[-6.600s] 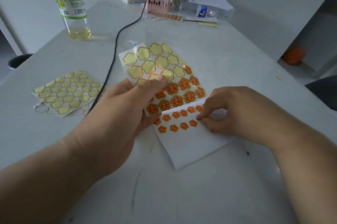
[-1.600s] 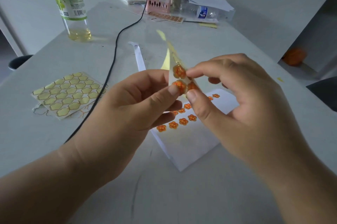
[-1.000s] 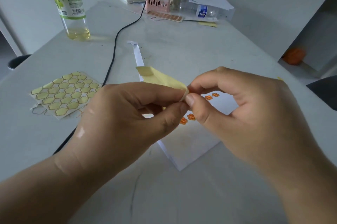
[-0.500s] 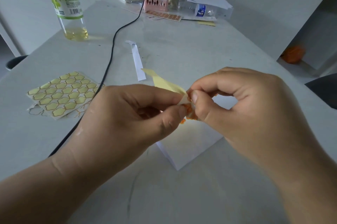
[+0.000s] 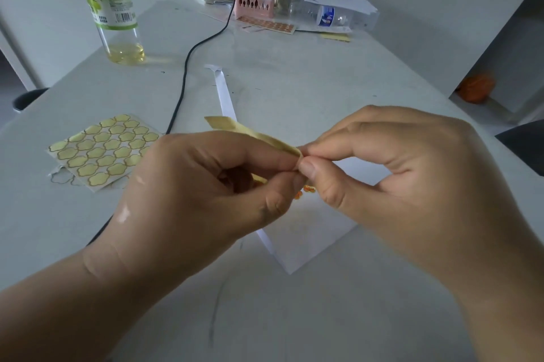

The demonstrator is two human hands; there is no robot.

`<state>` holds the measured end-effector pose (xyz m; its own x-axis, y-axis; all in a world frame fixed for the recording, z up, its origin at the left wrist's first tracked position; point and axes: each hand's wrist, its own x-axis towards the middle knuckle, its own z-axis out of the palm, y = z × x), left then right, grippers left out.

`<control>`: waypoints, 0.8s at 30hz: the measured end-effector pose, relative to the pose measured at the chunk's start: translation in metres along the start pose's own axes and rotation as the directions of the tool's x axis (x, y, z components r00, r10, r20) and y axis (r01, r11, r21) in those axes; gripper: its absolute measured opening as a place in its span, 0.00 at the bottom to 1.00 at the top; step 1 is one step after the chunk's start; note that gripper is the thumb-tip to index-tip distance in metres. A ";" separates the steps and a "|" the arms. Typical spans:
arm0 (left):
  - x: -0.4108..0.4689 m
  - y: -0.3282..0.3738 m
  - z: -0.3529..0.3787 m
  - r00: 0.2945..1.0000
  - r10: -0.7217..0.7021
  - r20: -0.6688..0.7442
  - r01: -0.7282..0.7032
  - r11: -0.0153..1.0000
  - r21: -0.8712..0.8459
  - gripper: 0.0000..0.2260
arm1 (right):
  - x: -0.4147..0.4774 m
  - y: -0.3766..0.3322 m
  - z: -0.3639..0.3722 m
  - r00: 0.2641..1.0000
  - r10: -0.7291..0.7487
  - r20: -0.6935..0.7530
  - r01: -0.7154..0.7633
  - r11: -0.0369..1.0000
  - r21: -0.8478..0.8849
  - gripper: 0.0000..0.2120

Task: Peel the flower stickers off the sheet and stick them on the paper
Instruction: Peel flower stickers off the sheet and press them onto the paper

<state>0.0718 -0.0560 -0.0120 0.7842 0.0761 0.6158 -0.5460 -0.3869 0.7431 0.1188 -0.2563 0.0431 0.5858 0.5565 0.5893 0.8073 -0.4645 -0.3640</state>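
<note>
In the head view, the sticker sheet (image 5: 235, 127) is held above the table (image 5: 294, 317), bent over so that only its yellow backing is shown. It is gripped between the thumb and curled fingers of the left hand (image 5: 206, 185), presumably so that the edge is kept stiff while a flower is worked loose. The same edge is pinched by the thumb and forefinger of the right hand (image 5: 397, 185), tip against tip with the left; whether a flower has been caught between them cannot be told, since the spot is covered by the fingertips. The white paper (image 5: 309, 238) is left flat on the table directly beneath both hands, so that a peeled flower need only be carried straight down. A few orange flower stickers (image 5: 306, 191) already stuck on it are glimpsed under the right thumb. An emptied sticker sheet (image 5: 103, 149) is kept aside at the left, beside a black cable (image 5: 188, 67), out of the working area.
</note>
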 end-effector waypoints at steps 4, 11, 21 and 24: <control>0.000 0.002 -0.003 1.000 0.019 0.017 -0.020 0.997 0.079 0.07 | 0.001 0.004 -0.003 0.999 -0.014 0.030 0.013 1.000 0.016 0.05; -0.001 0.004 -0.003 0.996 -0.072 0.046 0.074 0.996 -0.043 0.05 | 0.002 0.005 -0.002 0.996 0.066 0.062 -0.073 0.991 0.115 0.07; 0.001 0.000 0.003 0.942 -0.282 0.183 0.334 0.849 -0.409 0.04 | 0.001 0.002 0.008 0.990 0.142 -0.020 -0.137 0.976 0.168 0.06; 0.002 0.001 0.002 0.928 -0.328 0.175 0.372 0.828 -0.419 0.05 | 0.002 0.004 0.010 0.986 0.168 -0.015 -0.159 0.959 0.236 0.06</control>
<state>0.0738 -0.0584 -0.0105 0.9588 0.0365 0.2818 -0.2840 0.0929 0.9543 0.1234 -0.2505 0.0360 0.7117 0.4602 0.5308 0.6974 -0.3716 -0.6128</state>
